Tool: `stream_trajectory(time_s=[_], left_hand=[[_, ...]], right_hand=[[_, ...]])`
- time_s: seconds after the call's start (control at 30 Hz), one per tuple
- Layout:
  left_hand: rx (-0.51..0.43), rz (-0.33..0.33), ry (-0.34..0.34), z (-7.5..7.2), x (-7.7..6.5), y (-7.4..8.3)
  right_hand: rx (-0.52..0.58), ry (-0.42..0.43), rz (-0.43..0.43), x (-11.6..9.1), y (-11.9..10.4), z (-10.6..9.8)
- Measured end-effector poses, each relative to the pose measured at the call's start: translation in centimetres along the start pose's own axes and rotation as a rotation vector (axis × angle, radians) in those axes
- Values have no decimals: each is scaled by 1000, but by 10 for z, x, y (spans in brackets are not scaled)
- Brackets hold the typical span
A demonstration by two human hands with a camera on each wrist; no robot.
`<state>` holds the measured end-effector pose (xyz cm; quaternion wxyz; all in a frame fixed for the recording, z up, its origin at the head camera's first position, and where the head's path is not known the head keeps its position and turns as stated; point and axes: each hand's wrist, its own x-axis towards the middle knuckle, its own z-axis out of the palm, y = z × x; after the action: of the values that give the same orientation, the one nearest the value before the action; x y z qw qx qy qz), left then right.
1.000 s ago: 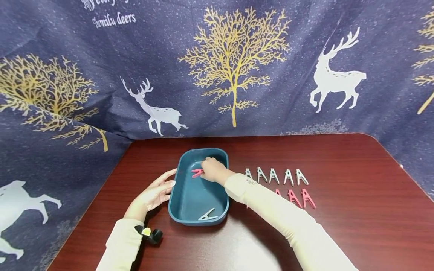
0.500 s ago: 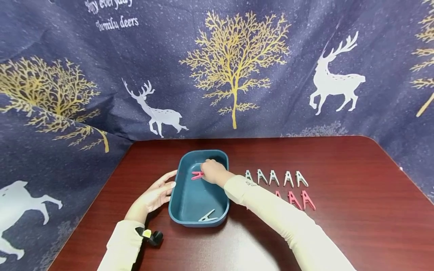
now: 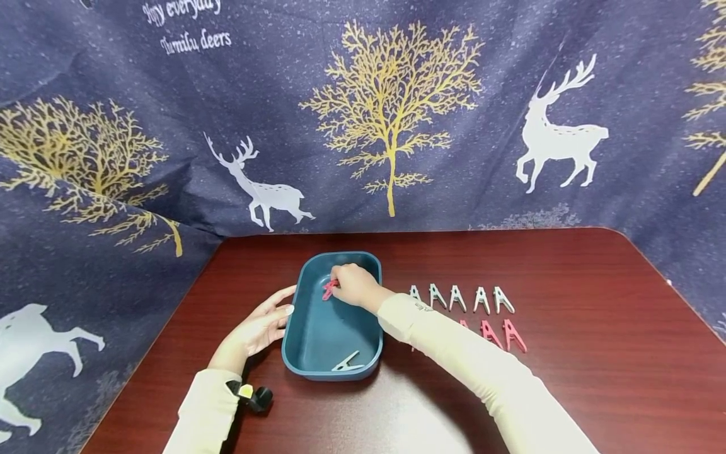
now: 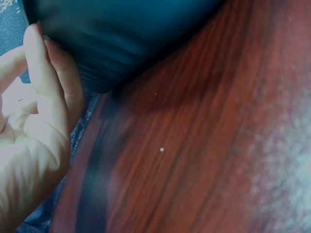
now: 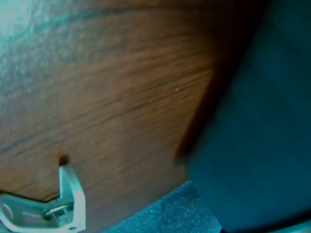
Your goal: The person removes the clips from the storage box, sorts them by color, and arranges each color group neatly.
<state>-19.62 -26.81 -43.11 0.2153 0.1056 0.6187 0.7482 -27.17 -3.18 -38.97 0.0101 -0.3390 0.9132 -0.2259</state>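
Note:
A blue plastic bin (image 3: 334, 331) stands on the table. Inside its far half, my right hand (image 3: 356, 286) pinches a pink clothespin (image 3: 329, 289), its fingertips partly hidden from the head view. One pale grey clothespin (image 3: 348, 363) lies on the bin floor near the front wall. At the bin's left side, my left hand (image 3: 261, 325) rests its extended fingers against the outer wall; in the left wrist view its fingers (image 4: 41, 68) touch the bin. The right hand is out of the right wrist view, where the bin's outer wall (image 5: 257, 136) fills the right side.
Right of the bin, a row of several pale grey clothespins (image 3: 456, 298) lies behind a row of pink clothespins (image 3: 513, 335); my right sleeve (image 3: 465, 362) covers part of the pink row. A dark cloth with deer and trees (image 3: 442, 126) hangs behind the table (image 3: 595, 302).
Inside the bin, the pink clothespin has turned so its legs point more toward the front. My right hand has shifted slightly; the left hand stays on the bin's side.

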Motion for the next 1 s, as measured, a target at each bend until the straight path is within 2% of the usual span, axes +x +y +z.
stream_trajectory(time_s=[0.17,0.5,0.77,1.0], left_hand=[[-12,11,-11,-1,1,0],[49,2,1,-2,0,-1],[47,-1,-6,-3,-1,-3],[29,21,-28,-4,-1,-3]], right_hand=[[94,85,-21,-5,-1,-1],[332,231,-112,-19,-3,-7],[570,333,-134,-29,1,-8],[673,499,-102,-38,1,-12]])
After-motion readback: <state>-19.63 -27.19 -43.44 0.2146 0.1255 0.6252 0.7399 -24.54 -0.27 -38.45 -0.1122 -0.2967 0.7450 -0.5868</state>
